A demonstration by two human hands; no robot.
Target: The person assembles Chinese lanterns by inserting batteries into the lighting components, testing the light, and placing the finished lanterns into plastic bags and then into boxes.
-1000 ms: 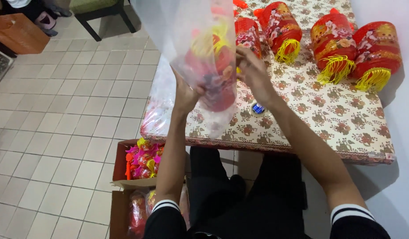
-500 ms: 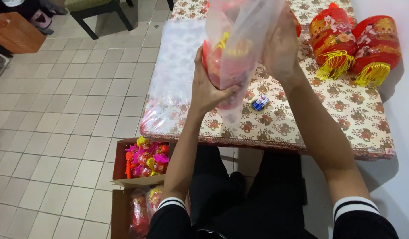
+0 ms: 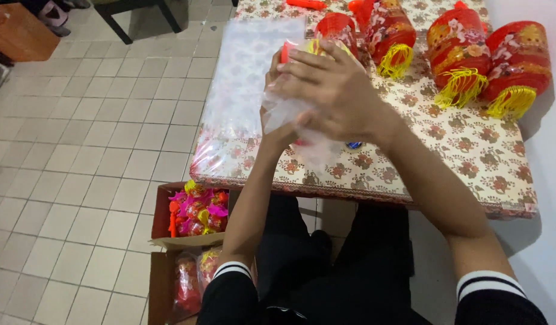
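Both my hands hold a clear plastic bag (image 3: 290,114) with a red and yellow lantern inside it, above the front part of the table. My right hand (image 3: 332,90) lies over the top of the bag with fingers spread and pressing on it. My left hand (image 3: 275,135) grips the bag from below and is mostly hidden behind it. The lantern's red top and yellow trim (image 3: 302,47) show just above my right fingers.
Several red lanterns with yellow tassels (image 3: 470,54) stand at the back right of the floral-cloth table (image 3: 470,156). A stack of clear bags (image 3: 242,96) lies on its left part. A cardboard box of colourful toys (image 3: 196,210) and another box (image 3: 187,277) sit on the tiled floor.
The bag with the lantern has come down from in front of the camera toward the table. My right hand has moved from the bag's side onto its top.
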